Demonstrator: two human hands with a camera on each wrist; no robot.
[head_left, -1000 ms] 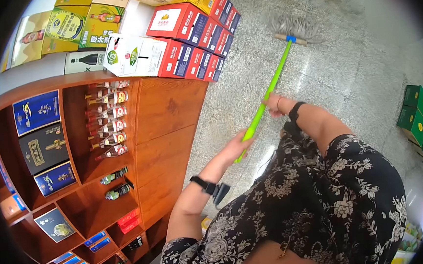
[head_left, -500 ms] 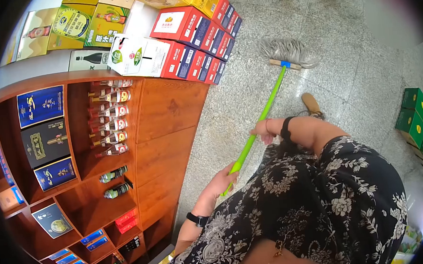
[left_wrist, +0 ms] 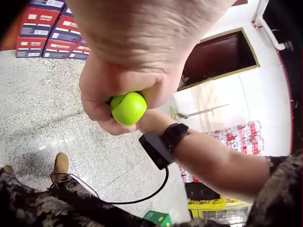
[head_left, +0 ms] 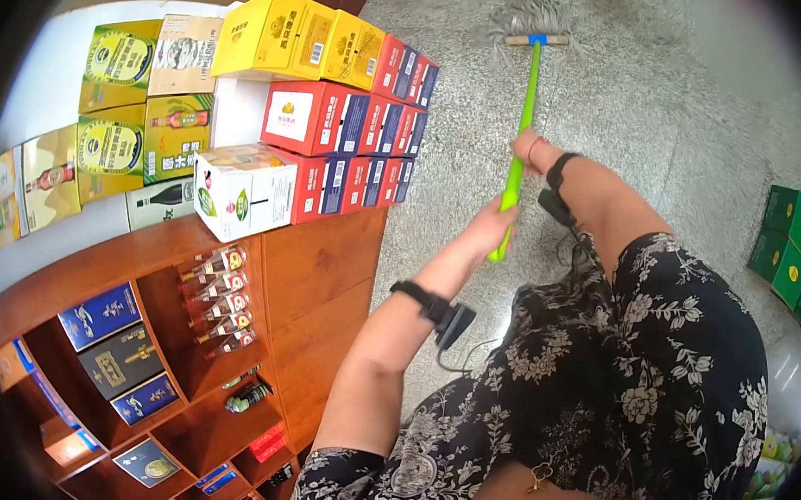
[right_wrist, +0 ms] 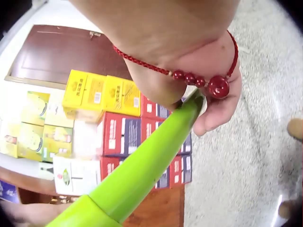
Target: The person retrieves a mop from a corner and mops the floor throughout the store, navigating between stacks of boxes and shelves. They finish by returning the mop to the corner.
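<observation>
Mop (head_left: pixel 522 102) on the speckled floor (head_left: pixel 670 120), long axis running away from the body, grey head (head_left: pixel 529 23) far out near the stacked red cartons (head_left: pixel 356 146), green handle end pointing back toward the dress. Left hand (head_left: pixel 487 228) wrapped around the handle's rounded end, fingers curled tight. Right hand (head_left: pixel 528 143) higher up the shaft, fingers closed round it; fingertips mostly hidden behind the wrist. Head strands blurred.
</observation>
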